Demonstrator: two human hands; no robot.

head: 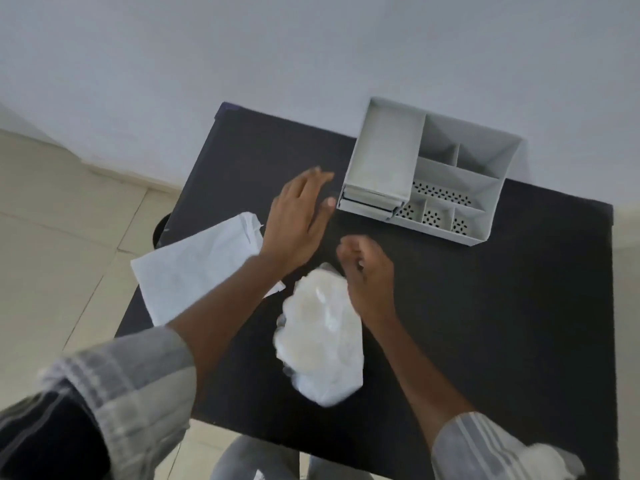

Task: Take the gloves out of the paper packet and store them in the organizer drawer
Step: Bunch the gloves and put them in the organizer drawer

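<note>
**Gloves out, drawer next**

The gloves (320,332) lay in a crumpled, clear-white bundle at the middle of the counter (485,323), already clear of the packet (194,268), which sat flat at nine o'clock. I judged the bundle light, limp and slippery, best gathered whole from its upper end instead of pinched by one thin edge. My right hand (369,275) was curled at that end, at twelve o'clock of the bundle; blur kept me from telling whether it gripped anything. My left hand (299,223) was spread flat, holding nothing, fingers stretched toward the drawer (369,204) at the organizer (485,188)'s front left, at one o'clock.
</note>
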